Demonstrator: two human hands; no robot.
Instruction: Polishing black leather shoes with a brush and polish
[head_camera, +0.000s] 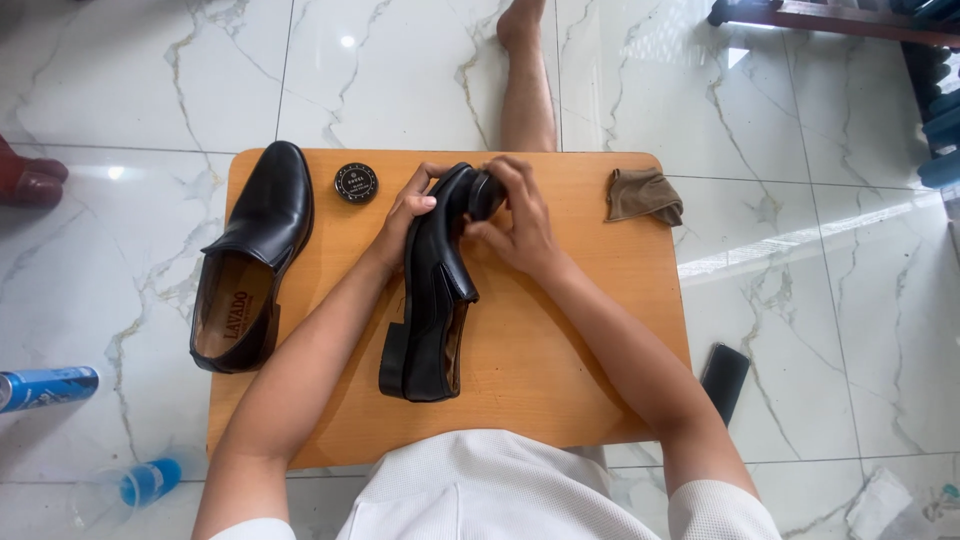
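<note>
A black leather slip-on shoe (432, 300) lies tilted on its side in the middle of a small wooden table (580, 340). My left hand (405, 215) grips its toe end from the left. My right hand (520, 225) presses a small dark applicator (486, 193) against the toe from the right. The matching black shoe (250, 260) rests upright on the table's left side. A round black tin of polish (356, 183) sits between the two shoes at the far edge.
A crumpled brown cloth (645, 195) lies at the table's far right. A black phone (724, 378) is on the marble floor to the right. A blue can (45, 387) and a blue cap (148, 482) lie left. My bare leg (526, 90) stretches beyond the table.
</note>
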